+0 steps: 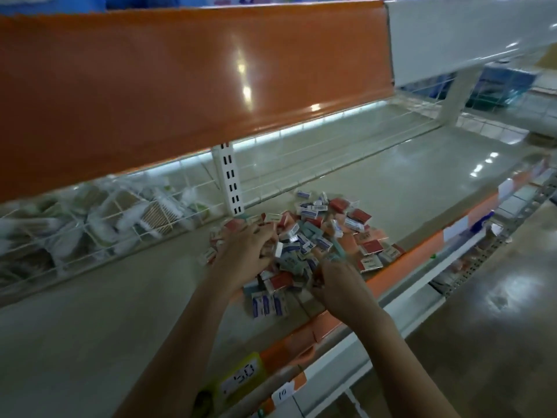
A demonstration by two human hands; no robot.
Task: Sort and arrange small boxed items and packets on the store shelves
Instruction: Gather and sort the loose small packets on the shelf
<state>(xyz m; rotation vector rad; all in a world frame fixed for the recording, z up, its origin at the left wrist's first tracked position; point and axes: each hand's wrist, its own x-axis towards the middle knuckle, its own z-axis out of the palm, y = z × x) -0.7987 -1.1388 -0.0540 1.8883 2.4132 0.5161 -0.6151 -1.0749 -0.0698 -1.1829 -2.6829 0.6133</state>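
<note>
A loose pile of small boxes point(319, 233), red, blue and white, lies on the beige shelf point(391, 182). A short row of blue-and-white boxes point(269, 304) stands upright at the pile's near edge. My left hand point(245, 254) lies on the left side of the pile with its fingers curled into the boxes. At the pile's front, my right hand point(340, 285) has its fingers curled around a few small boxes. Motion blur hides exactly which boxes each hand holds.
An orange upper shelf point(180, 76) overhangs the work area. A white wire rack point(90, 230) with bagged cotton swabs stands at the back left. A slotted white upright point(230, 182) rises behind the pile. Price tags point(241, 378) sit on the orange front rail. Floor lies to the right.
</note>
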